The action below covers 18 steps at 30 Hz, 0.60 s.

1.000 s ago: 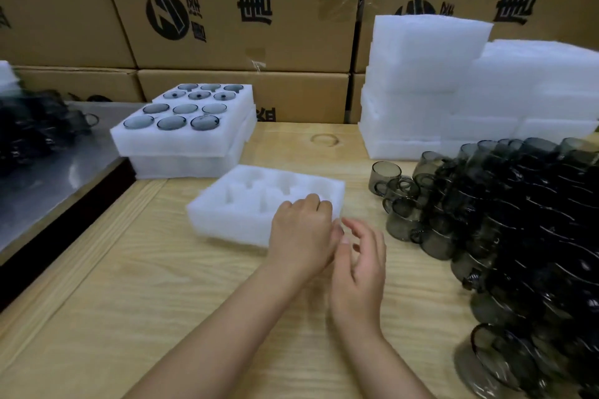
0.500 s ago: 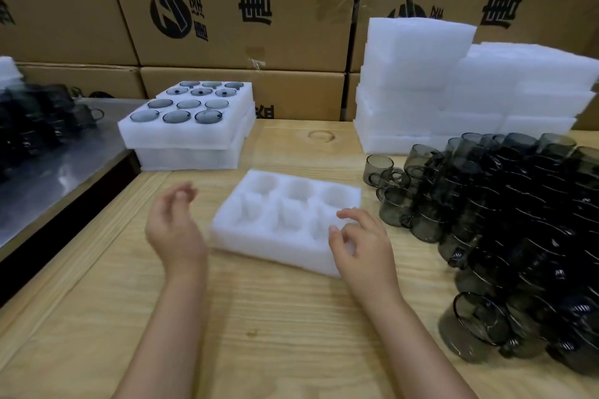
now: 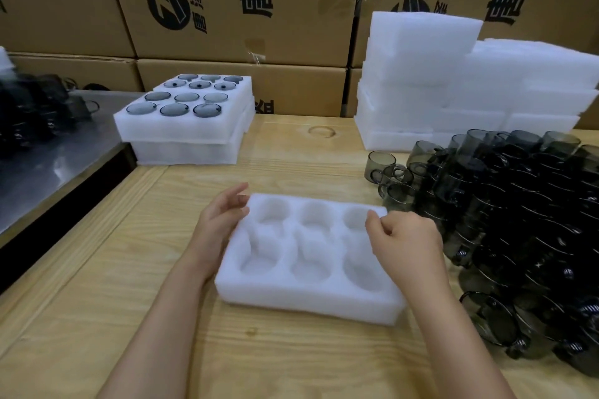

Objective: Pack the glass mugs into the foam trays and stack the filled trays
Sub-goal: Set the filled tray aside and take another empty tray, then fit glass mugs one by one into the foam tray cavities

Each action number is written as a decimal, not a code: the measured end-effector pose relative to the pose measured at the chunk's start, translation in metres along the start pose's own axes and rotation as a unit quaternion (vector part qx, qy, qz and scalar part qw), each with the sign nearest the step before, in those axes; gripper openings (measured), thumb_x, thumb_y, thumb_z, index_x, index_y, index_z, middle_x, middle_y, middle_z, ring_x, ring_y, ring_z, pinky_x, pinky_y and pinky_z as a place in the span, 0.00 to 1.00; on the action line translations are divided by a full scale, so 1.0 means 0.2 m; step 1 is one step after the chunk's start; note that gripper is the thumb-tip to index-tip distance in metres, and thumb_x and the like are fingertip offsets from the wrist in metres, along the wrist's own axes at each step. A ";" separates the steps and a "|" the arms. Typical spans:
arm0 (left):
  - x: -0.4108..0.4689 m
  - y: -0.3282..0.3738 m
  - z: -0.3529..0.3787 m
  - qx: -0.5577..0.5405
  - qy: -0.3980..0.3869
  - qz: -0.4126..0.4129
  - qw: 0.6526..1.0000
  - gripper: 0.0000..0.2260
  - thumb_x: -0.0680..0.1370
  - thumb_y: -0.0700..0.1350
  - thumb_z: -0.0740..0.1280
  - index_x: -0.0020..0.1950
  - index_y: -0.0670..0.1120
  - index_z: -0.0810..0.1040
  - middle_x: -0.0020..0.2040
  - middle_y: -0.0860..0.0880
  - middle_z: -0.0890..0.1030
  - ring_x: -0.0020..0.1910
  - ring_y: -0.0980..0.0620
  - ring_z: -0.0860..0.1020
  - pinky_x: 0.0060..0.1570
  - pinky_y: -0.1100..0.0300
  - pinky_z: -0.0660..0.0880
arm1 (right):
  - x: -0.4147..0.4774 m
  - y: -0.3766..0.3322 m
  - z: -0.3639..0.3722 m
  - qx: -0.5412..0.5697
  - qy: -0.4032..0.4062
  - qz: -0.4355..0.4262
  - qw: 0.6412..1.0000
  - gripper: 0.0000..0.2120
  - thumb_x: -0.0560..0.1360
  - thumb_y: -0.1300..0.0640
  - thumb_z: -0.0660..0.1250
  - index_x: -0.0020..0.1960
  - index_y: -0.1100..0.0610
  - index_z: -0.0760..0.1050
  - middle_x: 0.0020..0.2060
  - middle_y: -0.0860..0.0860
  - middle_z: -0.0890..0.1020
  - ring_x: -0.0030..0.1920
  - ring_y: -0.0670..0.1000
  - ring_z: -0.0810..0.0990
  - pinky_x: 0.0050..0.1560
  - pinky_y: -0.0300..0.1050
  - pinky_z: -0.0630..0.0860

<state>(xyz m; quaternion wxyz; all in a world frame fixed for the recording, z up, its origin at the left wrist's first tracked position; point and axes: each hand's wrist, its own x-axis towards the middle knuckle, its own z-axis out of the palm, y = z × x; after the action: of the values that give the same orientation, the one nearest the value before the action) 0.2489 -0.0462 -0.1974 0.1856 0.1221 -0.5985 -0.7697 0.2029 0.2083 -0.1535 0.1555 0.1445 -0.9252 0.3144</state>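
Note:
An empty white foam tray (image 3: 308, 291) with six round pockets lies flat on the wooden table in front of me. My left hand (image 3: 220, 220) rests against its left edge with the fingers relaxed and mostly straight. My right hand (image 3: 405, 246) sits over the tray's right side, fingers curled, pinching the rim near the far right corner. A large pile of smoky grey glass mugs (image 3: 518, 220) fills the table to the right, close to my right hand. Two stacks of filled trays (image 3: 181, 132), mugs set in their pockets, stand at the back left.
Stacks of empty foam trays (image 3: 453, 84) stand at the back right, behind the mug pile. Cardboard boxes (image 3: 243, 9) wall off the back. A metal surface (image 3: 48, 165) on the left, lower than the table, holds more dark mugs (image 3: 32, 113).
The empty tray has slid toward me and now lies squarer to me. My left hand moved right, from open air to the tray's left edge. My right hand stayed on the tray's right side.

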 end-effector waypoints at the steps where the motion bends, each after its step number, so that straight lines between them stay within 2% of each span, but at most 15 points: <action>1: 0.00 0.00 0.00 -0.014 0.002 -0.001 1.000 0.17 0.76 0.31 0.60 0.62 0.45 0.76 0.50 0.46 0.75 0.47 0.49 0.77 0.47 0.57 0.74 | 0.01 0.01 0.00 0.008 -0.003 0.009 1.000 0.26 0.77 0.51 0.58 0.26 0.65 0.69 0.25 0.57 0.76 0.34 0.60 0.73 0.36 0.48 0.71; 5: -0.01 -0.01 0.00 0.000 0.000 0.019 1.000 0.14 0.68 0.36 0.67 0.52 0.46 0.79 0.42 0.50 0.72 0.37 0.54 0.74 0.38 0.62 0.72 | 0.02 0.03 0.01 0.039 0.005 0.029 0.999 0.25 0.78 0.49 0.57 0.33 0.67 0.75 0.27 0.62 0.77 0.34 0.61 0.75 0.40 0.48 0.74; 9: -0.02 -0.02 0.00 0.041 0.010 0.037 0.998 0.17 0.66 0.36 0.70 0.53 0.48 0.79 0.48 0.50 0.75 0.37 0.60 0.79 0.35 0.66 0.76 | 0.02 0.04 0.01 0.058 0.012 0.039 0.997 0.23 0.77 0.50 0.58 0.34 0.66 0.75 0.27 0.61 0.76 0.34 0.61 0.75 0.39 0.48 0.73; 12: -0.01 -0.03 -0.01 0.051 -0.003 0.034 0.998 0.20 0.65 0.40 0.70 0.56 0.48 0.79 0.55 0.49 0.79 0.46 0.58 0.81 0.41 0.64 0.77 | 0.03 0.05 0.02 0.055 0.014 0.038 0.998 0.22 0.77 0.50 0.58 0.34 0.65 0.75 0.29 0.58 0.79 0.35 0.59 0.76 0.39 0.49 0.74; 14: -0.01 -0.03 -0.02 0.046 -0.019 0.028 0.998 0.20 0.65 0.39 0.70 0.57 0.47 0.79 0.56 0.48 0.80 0.49 0.55 0.81 0.43 0.63 0.78 | 0.03 0.05 0.03 0.052 0.013 0.038 0.998 0.20 0.77 0.50 0.59 0.34 0.62 0.75 0.30 0.55 0.80 0.36 0.58 0.76 0.39 0.48 0.74; 18: 0.01 -0.03 -0.01 0.021 -0.030 0.020 0.999 0.21 0.65 0.33 0.69 0.57 0.44 0.79 0.48 0.46 0.83 0.42 0.51 0.83 0.36 0.61 0.79 | 0.04 0.04 0.01 0.105 0.038 0.050 0.993 0.12 0.76 0.54 0.61 0.39 0.58 0.78 0.30 0.49 0.78 0.37 0.53 0.75 0.38 0.46 0.69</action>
<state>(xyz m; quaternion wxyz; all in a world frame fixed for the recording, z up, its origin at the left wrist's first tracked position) 0.2483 -0.0477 -0.2038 0.1802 0.0909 -0.6223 -0.7563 0.1928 0.2120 -0.1573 0.1590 0.1013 -0.8867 0.4222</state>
